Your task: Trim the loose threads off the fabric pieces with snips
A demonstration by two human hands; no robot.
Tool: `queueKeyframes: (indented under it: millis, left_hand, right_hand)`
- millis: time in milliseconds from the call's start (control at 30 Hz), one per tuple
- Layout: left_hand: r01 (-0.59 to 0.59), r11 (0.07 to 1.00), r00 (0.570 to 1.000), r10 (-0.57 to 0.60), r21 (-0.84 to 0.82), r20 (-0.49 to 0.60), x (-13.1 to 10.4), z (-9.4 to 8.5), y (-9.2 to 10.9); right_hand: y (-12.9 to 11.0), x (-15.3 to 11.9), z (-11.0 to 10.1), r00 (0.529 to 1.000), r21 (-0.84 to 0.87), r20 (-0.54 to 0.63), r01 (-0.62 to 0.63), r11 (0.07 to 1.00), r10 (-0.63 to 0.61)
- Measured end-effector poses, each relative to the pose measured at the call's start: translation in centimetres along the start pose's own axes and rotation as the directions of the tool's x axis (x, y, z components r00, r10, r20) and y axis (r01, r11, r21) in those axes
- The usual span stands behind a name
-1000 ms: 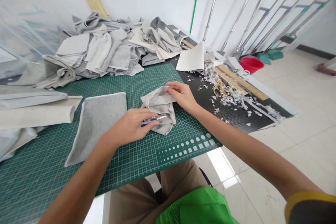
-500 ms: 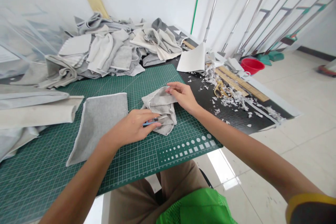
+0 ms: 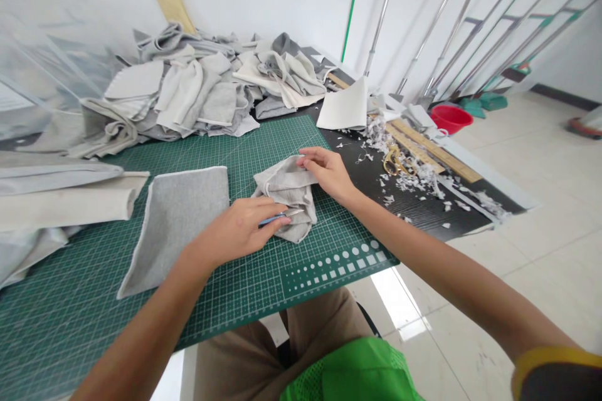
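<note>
A crumpled grey cloth piece (image 3: 294,191) lies on the green cutting mat (image 3: 254,282) in front of me. My right hand (image 3: 329,172) pinches its upper right edge, fingers closed. In my left hand (image 3: 247,222) is a small pair of blue-handled thread snips (image 3: 271,219), held between thumb and fingers. Their metal tips point right, over the lower part of the crumpled piece. To the left, partly behind my left wrist, a flat grey cloth rectangle (image 3: 181,219) with a pale stitched edge rests on the mat.
A heap of grey and cream cloth (image 3: 197,88) covers the back of the table. More folded cloth (image 3: 66,200) lies at left. Gold-handled scissors (image 3: 395,160), wooden rulers (image 3: 435,147) and lint scraps are at right. A red bucket (image 3: 451,119) stands on the floor.
The snips have turned slightly in my left hand, and their metal tips now show further out over the cloth. My right hand and the cloth have hardly moved.
</note>
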State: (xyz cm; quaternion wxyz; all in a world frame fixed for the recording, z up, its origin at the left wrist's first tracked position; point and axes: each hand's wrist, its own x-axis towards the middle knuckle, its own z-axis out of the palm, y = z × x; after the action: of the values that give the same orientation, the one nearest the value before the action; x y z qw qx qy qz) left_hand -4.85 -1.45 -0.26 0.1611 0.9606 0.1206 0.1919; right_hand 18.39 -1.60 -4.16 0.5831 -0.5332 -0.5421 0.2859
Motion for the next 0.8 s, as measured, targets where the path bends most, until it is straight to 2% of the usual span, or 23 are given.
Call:
queueKeyframes:
  millis: [67, 233, 433, 600, 800]
  left_hand:
    - [0.001, 1.0, 1.0, -0.002, -0.01, -0.023, 0.08, 0.05, 0.13]
    - [0.03, 0.999, 0.999, -0.031, 0.016, 0.023, 0.15, 0.29, 0.12]
    - [0.016, 1.0, 1.0, -0.016, -0.01, -0.011, 0.26, 0.23, 0.27]
    - [0.028, 0.999, 0.999, -0.029, 0.033, 0.036, 0.18, 0.32, 0.28]
    - [0.014, 1.0, 1.0, -0.014, -0.011, 0.0, 0.16, 0.18, 0.47]
  right_hand:
    - [-0.07, -0.02, 0.0, 1.0, -0.006, 0.001, 0.001, 1.0, -0.001]
    - [-0.2, -0.05, 0.01, 1.0, -0.003, 0.001, -0.009, 1.0, 0.009]
    - [-0.19, -0.05, 0.03, 1.0, -0.013, -0.003, -0.009, 1.0, 0.009]
    - [-0.32, -0.1, 0.04, 1.0, -0.015, -0.006, -0.013, 1.0, 0.013]
    - [-0.4, -0.15, 0.02, 1.0, -0.009, 0.0, -0.017, 1.0, 0.017]
